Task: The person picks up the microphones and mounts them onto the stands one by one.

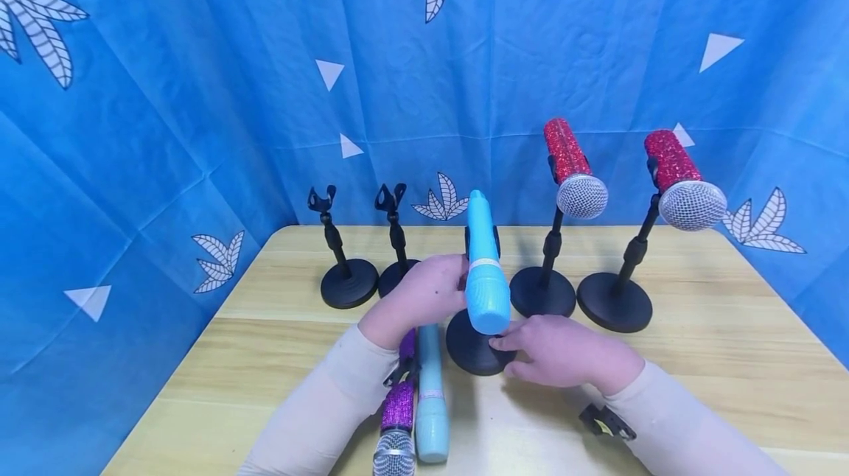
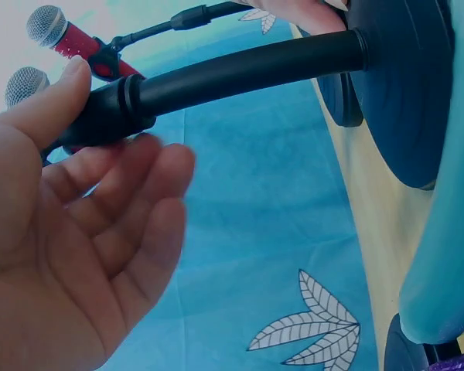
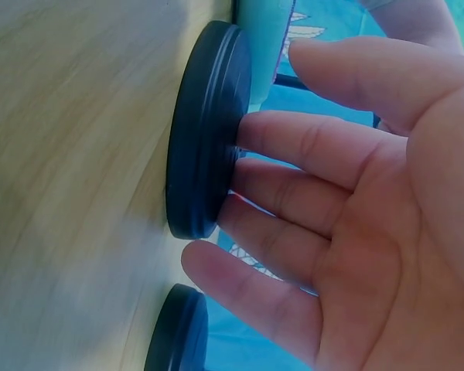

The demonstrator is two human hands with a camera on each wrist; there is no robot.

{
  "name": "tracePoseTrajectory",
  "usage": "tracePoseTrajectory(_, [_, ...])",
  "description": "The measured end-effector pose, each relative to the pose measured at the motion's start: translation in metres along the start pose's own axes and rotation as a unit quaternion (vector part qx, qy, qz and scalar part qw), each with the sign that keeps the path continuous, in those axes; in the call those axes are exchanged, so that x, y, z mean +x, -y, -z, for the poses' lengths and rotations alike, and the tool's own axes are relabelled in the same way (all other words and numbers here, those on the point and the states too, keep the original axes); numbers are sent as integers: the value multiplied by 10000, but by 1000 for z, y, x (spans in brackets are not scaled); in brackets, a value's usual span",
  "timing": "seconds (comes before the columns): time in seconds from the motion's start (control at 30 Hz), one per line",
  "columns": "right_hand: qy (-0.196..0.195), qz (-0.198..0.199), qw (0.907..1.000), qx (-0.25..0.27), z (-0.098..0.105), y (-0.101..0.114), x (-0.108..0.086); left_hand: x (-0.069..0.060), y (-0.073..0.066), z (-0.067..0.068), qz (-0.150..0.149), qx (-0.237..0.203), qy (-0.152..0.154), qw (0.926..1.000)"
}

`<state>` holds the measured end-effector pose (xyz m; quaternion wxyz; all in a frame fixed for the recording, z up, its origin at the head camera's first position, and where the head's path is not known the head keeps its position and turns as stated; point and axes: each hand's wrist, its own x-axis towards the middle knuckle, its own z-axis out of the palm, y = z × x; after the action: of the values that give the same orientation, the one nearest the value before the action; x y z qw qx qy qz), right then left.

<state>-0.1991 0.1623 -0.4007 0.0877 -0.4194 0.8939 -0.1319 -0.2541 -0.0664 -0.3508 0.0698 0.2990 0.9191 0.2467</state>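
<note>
A light blue microphone [image 1: 488, 292] sits in the clip of a black microphone stand [image 1: 472, 349], its head tilted down toward me. My left hand [image 1: 430, 290] pinches the collar of that stand between thumb and fingers, as the left wrist view shows beside the black pole [image 2: 247, 73]. On the right, my right hand [image 1: 564, 349] rests extended fingertips on the round base [image 3: 205, 147], thumb held away from it. A second light blue microphone [image 1: 432, 402] and a purple glitter microphone [image 1: 398, 406] lie on the table near my left forearm, which partly covers the purple one.
Two stands to the right carry red glitter microphones [image 1: 567, 152] [image 1: 671, 159]. At the left, two stands [image 1: 349, 283] [image 1: 396, 236] have bare clips. A blue patterned curtain [image 1: 424, 93] hangs behind the wooden table [image 1: 265, 321].
</note>
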Motion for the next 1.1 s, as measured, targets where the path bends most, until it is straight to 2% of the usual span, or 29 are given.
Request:
tracePoseTrajectory(0.2, [151,-102,9997,154,0,-3,0,-6,5,7,-533,-603,190,9966])
tracePoseTrajectory(0.27, [141,-65,9997,191,1,-3,0,-7,5,9,-692,-615,186,9955])
tracePoseTrajectory(0.37, [90,-18,9997,206,3,-2,0,-7,4,10,-778,-439,96,9960])
tracePoseTrajectory(0.47, [32,-8,9998,218,3,-2,0,-5,2,10,-646,-358,5,9973])
tracePoseTrajectory(0.6, [-31,-29,9996,284,2,-3,0,-4,-2,6,-231,-438,-95,9987])
tracePoseTrajectory(0.73, [-48,-73,9995,306,1,-4,-1,-3,-5,2,11,-401,-216,9990])
tracePoseTrajectory(0.87, [-21,-124,9996,256,0,-4,-1,-3,-6,1,32,-493,-320,9983])
tracePoseTrajectory(1.1, [53,-214,9994,284,1,-3,0,-5,-7,2,-181,-607,-316,9975])
